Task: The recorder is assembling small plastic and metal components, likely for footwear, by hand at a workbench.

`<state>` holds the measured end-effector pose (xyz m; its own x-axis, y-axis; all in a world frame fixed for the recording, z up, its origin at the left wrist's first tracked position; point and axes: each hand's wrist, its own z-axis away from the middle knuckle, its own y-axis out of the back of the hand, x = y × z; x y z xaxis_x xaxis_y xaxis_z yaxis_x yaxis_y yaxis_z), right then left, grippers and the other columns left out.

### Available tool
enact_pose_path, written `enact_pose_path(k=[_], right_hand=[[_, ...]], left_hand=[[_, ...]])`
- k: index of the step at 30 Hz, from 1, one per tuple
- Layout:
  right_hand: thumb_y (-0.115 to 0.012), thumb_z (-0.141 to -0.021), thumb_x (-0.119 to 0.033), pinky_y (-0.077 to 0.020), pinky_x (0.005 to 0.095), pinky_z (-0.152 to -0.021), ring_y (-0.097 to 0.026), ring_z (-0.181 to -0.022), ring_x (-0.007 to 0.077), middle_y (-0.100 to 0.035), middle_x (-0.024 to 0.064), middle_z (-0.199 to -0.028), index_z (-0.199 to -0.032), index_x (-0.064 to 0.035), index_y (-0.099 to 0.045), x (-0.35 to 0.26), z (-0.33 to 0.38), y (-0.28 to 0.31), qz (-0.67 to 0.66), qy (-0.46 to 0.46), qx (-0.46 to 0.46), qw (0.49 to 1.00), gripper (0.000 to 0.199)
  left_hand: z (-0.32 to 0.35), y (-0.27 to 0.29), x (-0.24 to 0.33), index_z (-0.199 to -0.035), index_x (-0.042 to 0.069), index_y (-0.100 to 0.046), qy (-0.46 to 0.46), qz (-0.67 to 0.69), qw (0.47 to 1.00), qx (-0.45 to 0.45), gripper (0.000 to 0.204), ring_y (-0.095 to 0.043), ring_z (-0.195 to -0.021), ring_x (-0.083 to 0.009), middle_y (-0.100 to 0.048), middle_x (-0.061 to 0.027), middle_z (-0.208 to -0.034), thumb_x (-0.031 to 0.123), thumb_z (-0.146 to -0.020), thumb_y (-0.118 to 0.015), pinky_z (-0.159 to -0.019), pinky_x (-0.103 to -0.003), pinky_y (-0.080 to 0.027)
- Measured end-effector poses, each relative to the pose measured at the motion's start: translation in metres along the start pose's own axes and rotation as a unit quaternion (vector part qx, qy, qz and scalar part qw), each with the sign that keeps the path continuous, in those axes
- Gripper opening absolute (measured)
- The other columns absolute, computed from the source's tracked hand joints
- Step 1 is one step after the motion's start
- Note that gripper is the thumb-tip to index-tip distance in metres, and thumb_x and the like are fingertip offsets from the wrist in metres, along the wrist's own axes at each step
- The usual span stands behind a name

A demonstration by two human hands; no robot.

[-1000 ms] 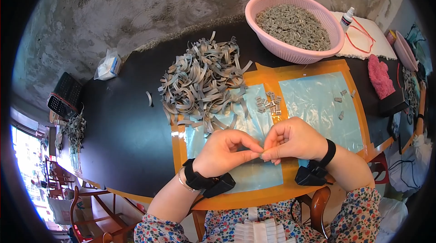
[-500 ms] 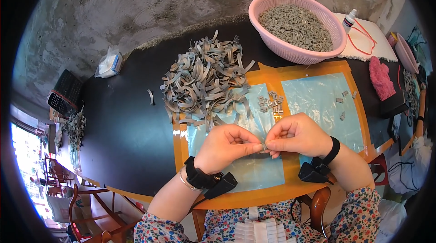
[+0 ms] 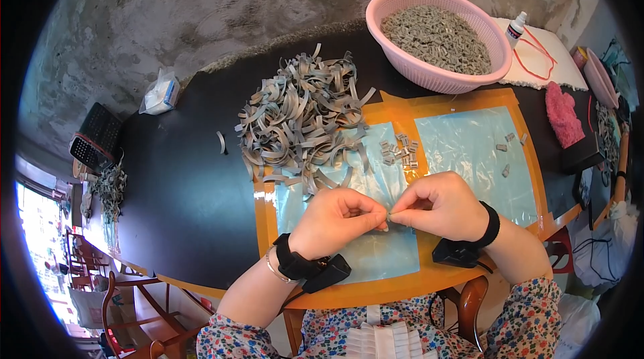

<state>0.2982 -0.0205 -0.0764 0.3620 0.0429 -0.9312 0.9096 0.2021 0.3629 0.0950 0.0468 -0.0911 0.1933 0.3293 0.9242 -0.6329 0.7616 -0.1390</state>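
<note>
Dark tabletop fills mid-frame, curved near edge bound with orange tape; brown wooden chair arm at lower right of center. Left hand and right hand meet at frame center, above blue sheets taped to the table. Thumb and forefinger of each pinched together on a small piece, greyish, mostly hidden by the fingertips; exact shape can't be told.

Just beyond, right of center: cluster of short grey pieces, a few more scattered on the right-hand sheet. Upper center: heap of grey curved strips, partly over sheet, partly on bare table. Pink cloth at right. Upper right: pink basket full of small grey pieces, white bottle beside it at a white pad. White plastic packet upper left. Behind, rough patchy grey wall; bright opening at left edge.
</note>
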Motion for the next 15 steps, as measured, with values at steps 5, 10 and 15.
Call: enact_pose_path(k=[5,10,15], right_hand=[[-0.068,-0.075,-0.008,-0.0496,0.0225,-0.060,-0.063,-0.064,0.0108,-0.066,0.0075,-0.071,-0.080,-0.0008,-0.067,0.002,-0.001,-0.008,-0.074,-0.026,0.036,0.996,0.009],[-0.069,-0.074,-0.009,-0.0486,0.0241,-0.058,-0.063,-0.064,0.0146,-0.066,0.0074,-0.074,-0.084,-0.0049,-0.069,0.004,-0.001,-0.009,0.021,0.063,0.070,0.995,0.011],[-0.072,-0.071,-0.012,-0.0487,0.0276,-0.059,-0.062,-0.066,0.0199,-0.066,0.0072,-0.076,-0.087,-0.0084,-0.070,0.003,-0.001,-0.011,0.076,0.143,0.080,0.984,0.016]], left_hand=[[0.000,0.001,0.001,-0.092,-0.004,-0.063,0.002,0.014,1.000,0.012,0.013,-0.062,-0.078,-0.0114,-0.066,-0.0093,-0.083,0.007,-0.084,-0.060,-0.072,-0.022,-0.049],[0.000,0.001,-0.002,-0.091,-0.005,-0.062,-0.025,0.060,0.998,0.021,0.015,-0.062,-0.077,-0.0114,-0.066,-0.0089,-0.084,0.008,-0.085,-0.060,-0.072,-0.023,-0.051],[0.001,-0.001,-0.003,-0.092,-0.006,-0.062,-0.022,0.108,0.994,0.018,0.013,-0.062,-0.078,-0.0140,-0.065,-0.0104,-0.084,0.005,-0.084,-0.060,-0.074,-0.025,-0.049]])
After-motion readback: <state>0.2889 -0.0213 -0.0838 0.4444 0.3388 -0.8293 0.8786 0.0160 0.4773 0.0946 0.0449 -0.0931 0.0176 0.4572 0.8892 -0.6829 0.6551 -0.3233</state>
